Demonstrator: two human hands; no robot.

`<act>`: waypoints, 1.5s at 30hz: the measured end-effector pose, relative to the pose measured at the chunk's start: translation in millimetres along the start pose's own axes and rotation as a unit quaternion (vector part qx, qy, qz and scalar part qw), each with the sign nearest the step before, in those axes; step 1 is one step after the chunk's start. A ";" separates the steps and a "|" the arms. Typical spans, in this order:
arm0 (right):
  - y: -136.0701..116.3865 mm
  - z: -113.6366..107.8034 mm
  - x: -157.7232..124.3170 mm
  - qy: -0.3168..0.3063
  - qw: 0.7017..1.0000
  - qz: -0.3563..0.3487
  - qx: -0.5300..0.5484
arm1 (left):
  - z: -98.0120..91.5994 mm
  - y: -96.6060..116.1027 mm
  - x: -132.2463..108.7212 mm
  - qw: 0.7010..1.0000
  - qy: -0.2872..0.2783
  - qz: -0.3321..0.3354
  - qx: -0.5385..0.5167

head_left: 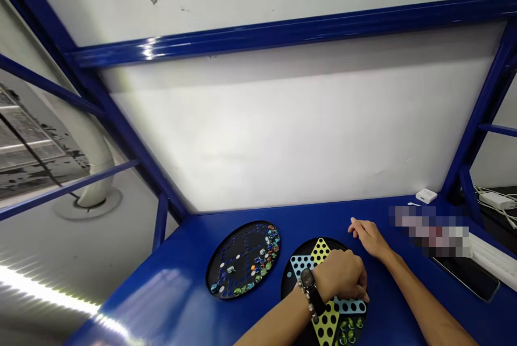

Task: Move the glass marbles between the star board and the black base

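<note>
Two round black Chinese checkers boards lie side by side on the blue table top. The left board holds several glass marbles, scattered mostly along its right side. The right board has a star of yellow, light blue and other coloured points, with several glass marbles in its lowest point. My left hand, with a black wristwatch and a beaded bracelet, lies curled over the star board, its fingertips hidden. My right hand rests on the table at the board's upper right rim, fingers apart, holding nothing.
A black phone lies on the table at the right beside a white strip. A white adapter stands at the back edge, and a pixelated patch hides part of the table. Blue metal frame bars and white panels surround the table.
</note>
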State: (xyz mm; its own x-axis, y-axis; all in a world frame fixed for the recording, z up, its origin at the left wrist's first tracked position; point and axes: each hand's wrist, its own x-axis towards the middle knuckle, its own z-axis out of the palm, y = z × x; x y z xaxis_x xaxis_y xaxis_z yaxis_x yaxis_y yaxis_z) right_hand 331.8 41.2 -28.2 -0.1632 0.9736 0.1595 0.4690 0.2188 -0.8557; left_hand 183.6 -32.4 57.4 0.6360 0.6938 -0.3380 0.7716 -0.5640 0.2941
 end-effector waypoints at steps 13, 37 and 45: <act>-3.4 0.9 -3.0 -0.009 1.000 0.007 -0.009 | -20.3 -144.2 -120.3 0.905 0.250 -0.341 -0.046; -10.4 -4.8 -4.5 -0.009 1.000 0.006 -0.018 | 10.6 -10.3 -116.9 0.992 0.066 -0.018 -0.110; -7.8 -4.3 -3.9 -0.004 1.000 0.000 -0.027 | 76.7 16.7 -84.5 0.992 0.071 -0.057 0.090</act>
State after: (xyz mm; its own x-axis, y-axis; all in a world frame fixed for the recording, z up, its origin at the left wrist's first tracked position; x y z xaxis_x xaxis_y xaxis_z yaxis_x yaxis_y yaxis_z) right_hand 332.5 36.0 -20.0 -0.1705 0.9730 0.1556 0.5150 0.2226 -0.8278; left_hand 143.8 -134.8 22.4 0.5455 0.8071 -0.2259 0.8367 -0.5399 0.0916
